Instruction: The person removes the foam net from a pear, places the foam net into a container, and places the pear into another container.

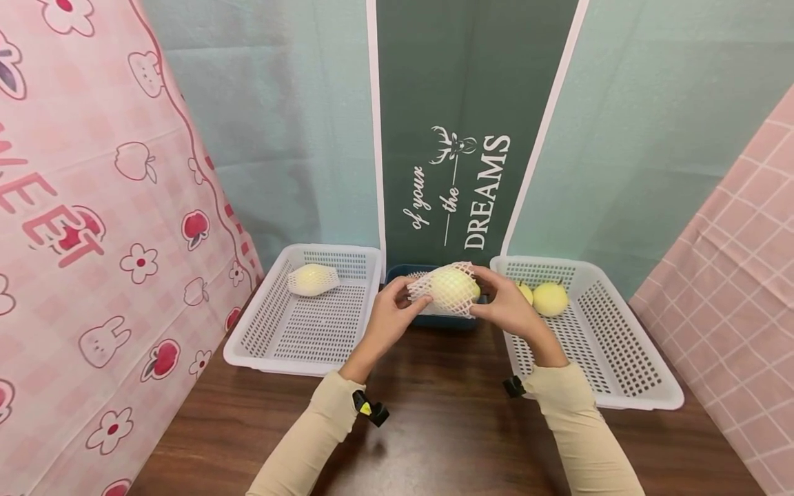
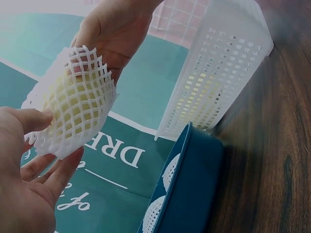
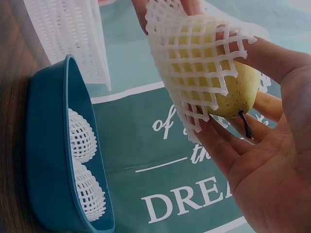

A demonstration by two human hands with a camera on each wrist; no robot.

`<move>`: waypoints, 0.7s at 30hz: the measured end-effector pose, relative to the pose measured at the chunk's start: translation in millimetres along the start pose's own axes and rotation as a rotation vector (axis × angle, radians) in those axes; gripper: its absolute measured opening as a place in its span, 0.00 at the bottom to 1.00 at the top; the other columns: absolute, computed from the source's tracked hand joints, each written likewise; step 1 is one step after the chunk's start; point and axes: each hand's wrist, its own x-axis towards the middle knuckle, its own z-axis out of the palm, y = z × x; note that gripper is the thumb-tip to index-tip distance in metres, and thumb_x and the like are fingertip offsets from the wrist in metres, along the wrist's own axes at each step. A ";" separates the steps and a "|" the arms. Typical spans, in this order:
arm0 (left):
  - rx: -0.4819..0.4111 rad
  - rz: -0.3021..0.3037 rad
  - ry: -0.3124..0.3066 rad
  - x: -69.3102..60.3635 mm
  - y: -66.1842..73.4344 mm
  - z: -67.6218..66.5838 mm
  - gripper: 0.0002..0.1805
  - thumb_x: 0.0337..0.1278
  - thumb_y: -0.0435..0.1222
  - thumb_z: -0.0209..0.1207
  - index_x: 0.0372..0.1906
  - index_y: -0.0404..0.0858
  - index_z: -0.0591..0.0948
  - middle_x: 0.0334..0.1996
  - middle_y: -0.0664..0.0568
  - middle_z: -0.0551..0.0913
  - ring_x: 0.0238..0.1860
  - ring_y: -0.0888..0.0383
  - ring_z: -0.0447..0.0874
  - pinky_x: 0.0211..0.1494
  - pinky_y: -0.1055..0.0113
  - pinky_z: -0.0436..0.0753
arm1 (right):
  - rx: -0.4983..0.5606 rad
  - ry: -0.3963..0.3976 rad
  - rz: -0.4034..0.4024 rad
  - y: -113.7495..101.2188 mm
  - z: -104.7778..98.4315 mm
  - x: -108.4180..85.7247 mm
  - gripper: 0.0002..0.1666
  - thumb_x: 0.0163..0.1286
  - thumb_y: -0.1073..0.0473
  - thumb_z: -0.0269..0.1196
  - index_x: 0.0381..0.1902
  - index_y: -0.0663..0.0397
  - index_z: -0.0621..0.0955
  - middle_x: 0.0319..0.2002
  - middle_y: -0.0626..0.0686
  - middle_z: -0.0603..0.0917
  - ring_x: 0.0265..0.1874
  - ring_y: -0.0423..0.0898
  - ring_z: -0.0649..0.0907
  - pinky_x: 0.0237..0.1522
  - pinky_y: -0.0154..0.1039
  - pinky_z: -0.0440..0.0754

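Observation:
A yellow-green pear is held up above the dark blue bin, mostly covered by a white foam net sleeve. My left hand grips the covered pear from the left, thumb on one side and fingers on the other. On the opposite side my right hand holds the sleeve's open edge around the pear. Bare pear skin and a dark stem stick out of the sleeve toward the right palm. More foam nets lie inside the bin.
At left, a white basket contains one net-covered pear. The white basket at right has bare pears near its back left corner. All three containers stand on a brown wooden table, with a green cloth behind.

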 end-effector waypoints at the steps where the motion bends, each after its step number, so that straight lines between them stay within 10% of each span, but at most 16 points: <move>1: 0.003 -0.002 0.003 0.2 0.1 -0.1 0.16 0.65 0.32 0.71 0.56 0.34 0.84 0.54 0.41 0.86 0.58 0.48 0.89 0.56 0.66 0.88 | -0.001 -0.001 0.001 0.0 -0.6 -0.2 0.43 0.63 0.73 0.69 0.76 0.69 0.70 0.70 0.71 0.76 0.61 0.69 0.83 0.62 0.64 0.81; 21: 0.033 0.012 0.043 1.7 1.0 0.0 0.15 0.67 0.28 0.68 0.56 0.34 0.82 0.47 0.38 0.90 0.42 0.56 0.87 0.39 0.75 0.82 | 0.007 0.020 0.002 1.1 -8.2 -1.1 0.41 0.63 0.72 0.72 0.74 0.66 0.73 0.70 0.69 0.76 0.65 0.67 0.80 0.67 0.65 0.78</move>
